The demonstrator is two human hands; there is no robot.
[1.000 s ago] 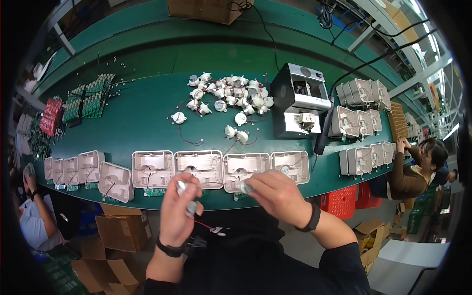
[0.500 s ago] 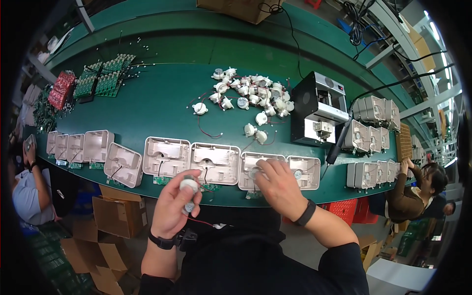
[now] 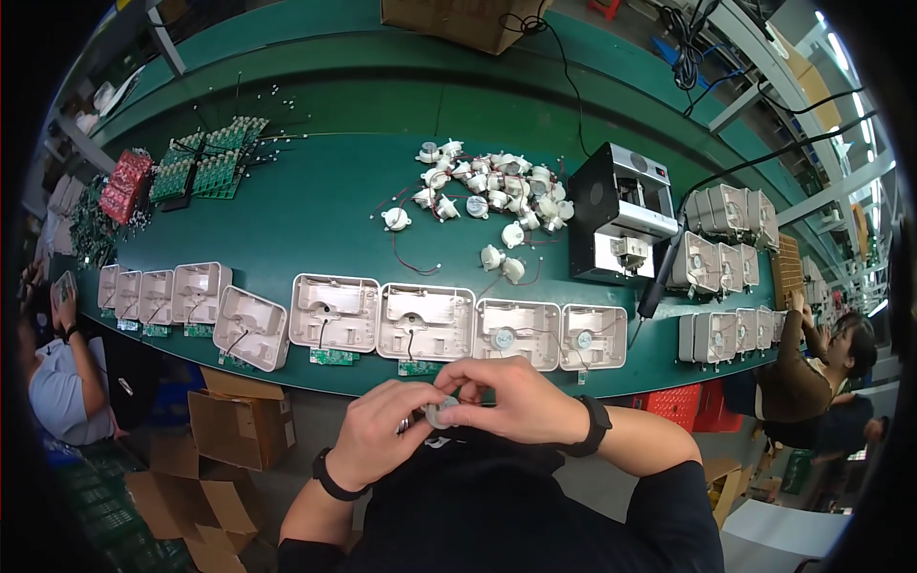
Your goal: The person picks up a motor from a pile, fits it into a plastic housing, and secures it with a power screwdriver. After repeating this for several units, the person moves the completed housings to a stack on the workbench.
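Note:
My left hand (image 3: 380,432) and my right hand (image 3: 523,406) meet in front of my body, just off the table's near edge. Between their fingertips is a small white round wired component (image 3: 443,413), gripped by both. A second piece may sit in the left palm, but the fingers mostly hide it. Beyond the hands stands a row of pale plastic housings. Two on the right, a nearer housing (image 3: 517,358) and the end housing (image 3: 611,336), each hold a round component with wires. The middle housing (image 3: 427,296) and its left neighbour (image 3: 334,284) show a dark wire and a green circuit board at the front.
Loose white round components (image 3: 506,181) lie piled at the back centre. A black-and-silver machine (image 3: 597,205) stands right of them, with a soldering iron (image 3: 659,277) beside it. Stacked housings (image 3: 712,339) are farther right. Circuit boards (image 3: 205,167) lie back left. Co-workers sit at both sides.
My right hand has left the housing, where a round component now shows, and come to my left hand. The left hand has moved right and down, bringing its component between both hands.

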